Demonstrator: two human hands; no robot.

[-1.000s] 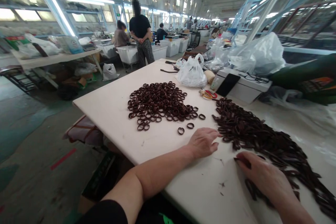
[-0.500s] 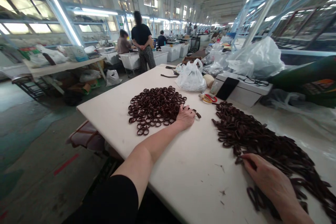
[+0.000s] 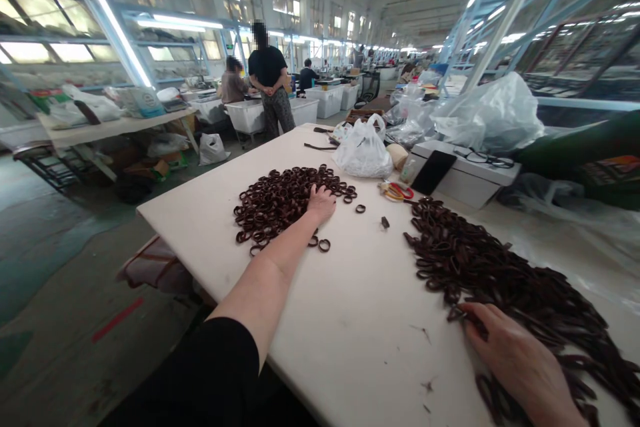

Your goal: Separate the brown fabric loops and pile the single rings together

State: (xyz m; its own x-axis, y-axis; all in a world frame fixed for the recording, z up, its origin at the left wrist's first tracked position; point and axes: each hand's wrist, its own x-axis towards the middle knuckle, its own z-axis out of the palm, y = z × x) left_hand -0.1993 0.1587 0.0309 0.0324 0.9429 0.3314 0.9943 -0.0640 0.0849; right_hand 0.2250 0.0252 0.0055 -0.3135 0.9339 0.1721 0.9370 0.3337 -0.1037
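My left hand [image 3: 321, 203] lies flat, fingers out, on the right part of a heap of small dark brown rings [image 3: 280, 203] on the white table [image 3: 370, 320]. A few loose rings [image 3: 324, 244] lie beside my forearm. My right hand [image 3: 510, 353] rests at the near edge of a long pile of dark brown strips [image 3: 505, 277]; its fingers are pressed down on one strip [image 3: 467, 317] at the pile's edge.
A white plastic bag [image 3: 363, 149], scissors with red and yellow handles [image 3: 397, 191], a phone [image 3: 433, 172] leaning on a white box [image 3: 467, 173] with glasses [image 3: 484, 159] stand behind. Big clear bags [image 3: 487, 110] are at the right. People [image 3: 270, 77] stand by white bins far back.
My left hand has moved from the table's near middle out onto the ring heap and pushed it left, leaving a few rings behind. My right hand has stayed at the strip pile.
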